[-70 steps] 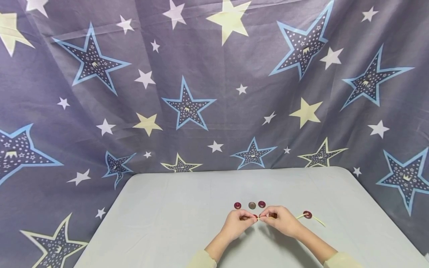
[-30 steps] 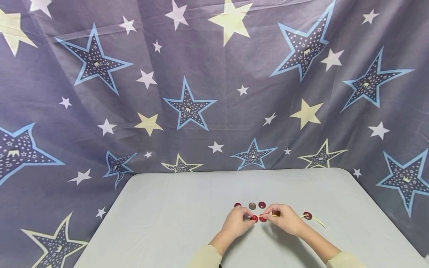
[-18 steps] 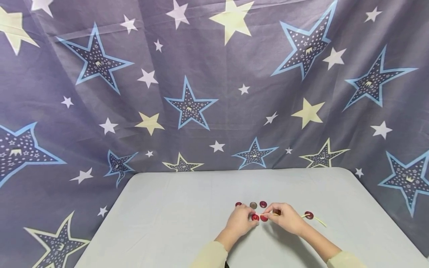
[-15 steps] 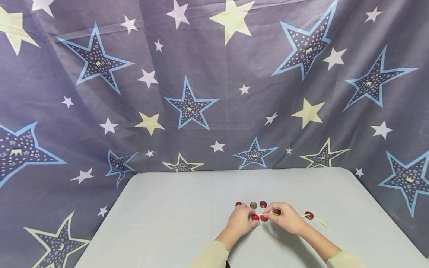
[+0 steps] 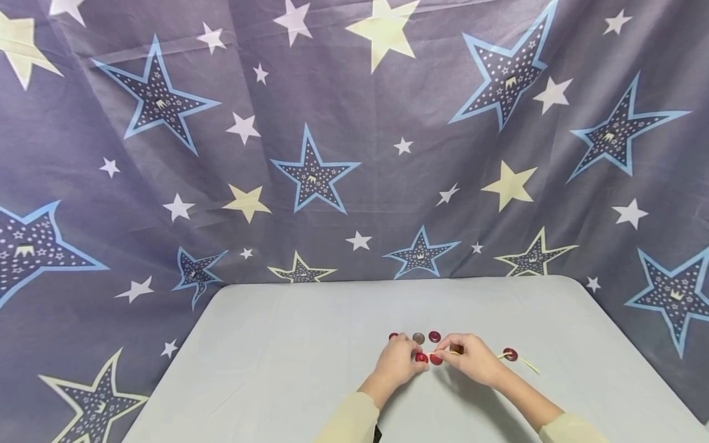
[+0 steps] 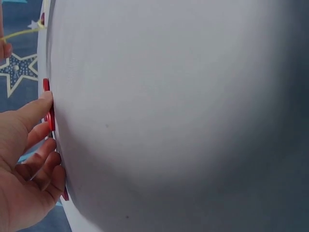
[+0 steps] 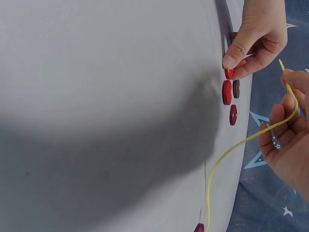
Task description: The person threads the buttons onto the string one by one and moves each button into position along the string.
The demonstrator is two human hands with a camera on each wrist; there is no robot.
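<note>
My left hand [image 5: 394, 362] pinches a bright red button [image 5: 422, 358] between thumb and fingers, low over the white table. In the right wrist view that button [image 7: 229, 74] shows edge-on under the thumb. My right hand [image 5: 469, 360] holds a yellow cord [image 7: 231, 148] near its end, with the tip sticking up past the fingers. The cord runs back across to a dark red button [image 5: 510, 354], which is threaded on it at the right. A second bright red button [image 7: 227, 92] lies on the table between the hands.
Behind the hands a brown button [image 5: 418, 338] and a dark red button [image 5: 434, 336] lie in a row. Another dark red button [image 5: 393, 336] is partly hidden by the left hand. A grey curtain [image 5: 354, 203] with stars hangs behind the table [image 5: 288, 344].
The left hand, earlier at the cord tip beside the right fingers, has come away and now grips the red button. The right hand still holds the cord and has shifted slightly right and up.
</note>
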